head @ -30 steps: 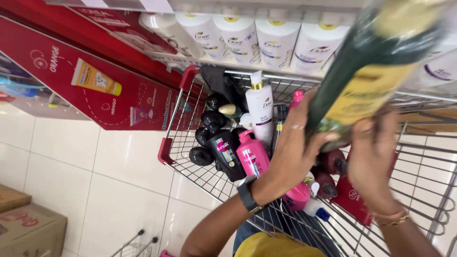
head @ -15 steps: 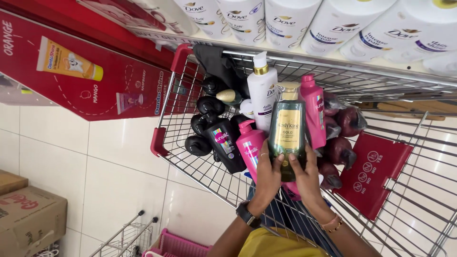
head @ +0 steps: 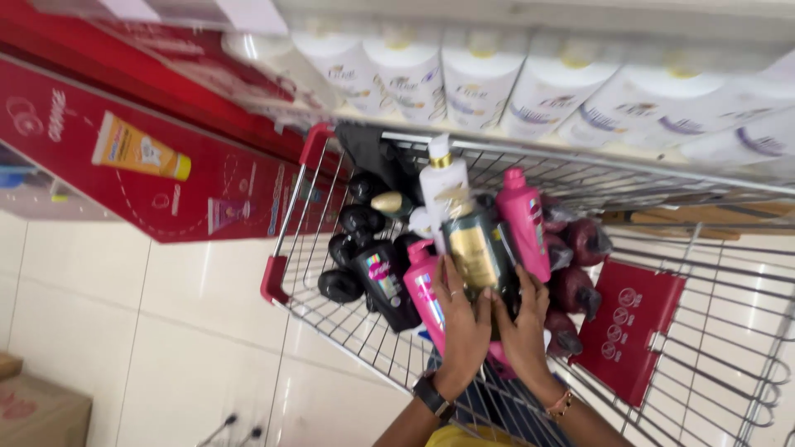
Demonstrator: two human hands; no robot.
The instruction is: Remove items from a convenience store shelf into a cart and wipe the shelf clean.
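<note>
Both my hands hold a dark green bottle with a gold label [head: 478,248] down inside a wire shopping cart [head: 306,285]. My left hand [head: 461,327] grips the bottle's lower left side; a black watch sits on that wrist. My right hand [head: 523,331] supports its lower right side and wears a bracelet. The bottle rests among other bottles: a pink one [head: 522,219] to its right, a white pump bottle [head: 441,178] behind it, another pink bottle [head: 422,290] and a black bottle [head: 385,281] to its left.
Dark maroon bottles [head: 580,248] lie at the cart's right, beside a red fold-down seat flap [head: 633,331]. White bottles [head: 480,79] line the shelf above the cart. A red display stand [head: 149,165] is at left. A cardboard box [head: 37,410] sits on the tiled floor.
The dark green bottle came down from close to the camera into the cart, and both hands have lowered it among the other bottles.
</note>
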